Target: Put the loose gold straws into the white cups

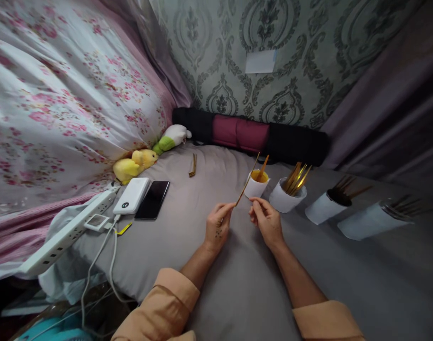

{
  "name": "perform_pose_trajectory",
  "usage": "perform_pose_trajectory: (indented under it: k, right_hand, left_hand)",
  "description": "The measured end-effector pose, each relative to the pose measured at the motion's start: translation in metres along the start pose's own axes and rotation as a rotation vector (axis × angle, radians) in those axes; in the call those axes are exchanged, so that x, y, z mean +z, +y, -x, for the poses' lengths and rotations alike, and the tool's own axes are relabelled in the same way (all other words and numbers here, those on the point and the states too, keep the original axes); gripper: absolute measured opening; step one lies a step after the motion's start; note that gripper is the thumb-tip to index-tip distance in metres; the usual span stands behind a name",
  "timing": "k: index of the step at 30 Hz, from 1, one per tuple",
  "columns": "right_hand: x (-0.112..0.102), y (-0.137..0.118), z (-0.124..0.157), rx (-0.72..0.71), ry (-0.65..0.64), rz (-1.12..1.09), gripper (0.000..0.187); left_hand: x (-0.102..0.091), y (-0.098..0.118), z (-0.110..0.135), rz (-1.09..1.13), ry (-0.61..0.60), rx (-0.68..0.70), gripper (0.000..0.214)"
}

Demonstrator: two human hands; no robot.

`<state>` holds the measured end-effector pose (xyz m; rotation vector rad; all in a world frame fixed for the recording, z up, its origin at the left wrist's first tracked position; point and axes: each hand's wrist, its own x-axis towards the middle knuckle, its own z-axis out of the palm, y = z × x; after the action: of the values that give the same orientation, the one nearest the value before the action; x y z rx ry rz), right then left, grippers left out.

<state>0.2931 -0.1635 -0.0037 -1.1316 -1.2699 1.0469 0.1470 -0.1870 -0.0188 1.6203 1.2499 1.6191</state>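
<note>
My left hand pinches the lower end of a thin gold-brown stick, which slants up and away to the right. Beside it, my right hand has its thumb and forefinger pressed together near the stick's lower end; whatever may be between them is too small to see. Just beyond the hands stands a white-wrapped cup with a yellow inside and a flat orange-brown stick in it. To its right, a second white cup holds several shiny gold strips.
Two more white-wrapped holders with dark sticks stand at the right. A small bundle of gold sticks lies on the grey sheet. Leftward are a phone, power bank, power strip and plush toys. A black-and-maroon roll borders the wall.
</note>
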Motion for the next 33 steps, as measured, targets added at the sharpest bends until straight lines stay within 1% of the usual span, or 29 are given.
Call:
perform_pose_trajectory:
  k: [4,11,16,19,26,29,33]
  right_hand:
    - [0.001,-0.008,0.003,-0.02,-0.03,-0.034,0.03]
    - [0.003,-0.017,0.005,-0.046,-0.068,-0.107,0.024]
    - [0.003,-0.021,0.007,-0.042,-0.075,-0.138,0.026]
    - [0.003,-0.02,0.007,-0.025,-0.076,-0.144,0.027]
    - [0.003,-0.014,0.005,-0.009,-0.063,-0.151,0.025]
    - [0.003,-0.014,0.005,0.001,-0.056,-0.13,0.027]
    - [0.003,-0.012,0.004,0.004,-0.049,-0.121,0.029]
  left_hand:
    - [-0.003,-0.003,0.002,-0.103,-0.021,0.045,0.028]
    - [-0.008,-0.008,0.003,-0.418,-0.081,0.2,0.033]
    - [-0.008,-0.008,0.003,-0.589,-0.116,0.287,0.035]
    - [-0.008,-0.007,0.003,-0.66,-0.123,0.308,0.034]
    - [-0.008,-0.007,0.003,-0.724,-0.135,0.324,0.034]
    - [-0.008,-0.008,0.003,-0.693,-0.134,0.303,0.034]
    - [-0.007,-0.008,0.003,-0.598,-0.132,0.25,0.034]
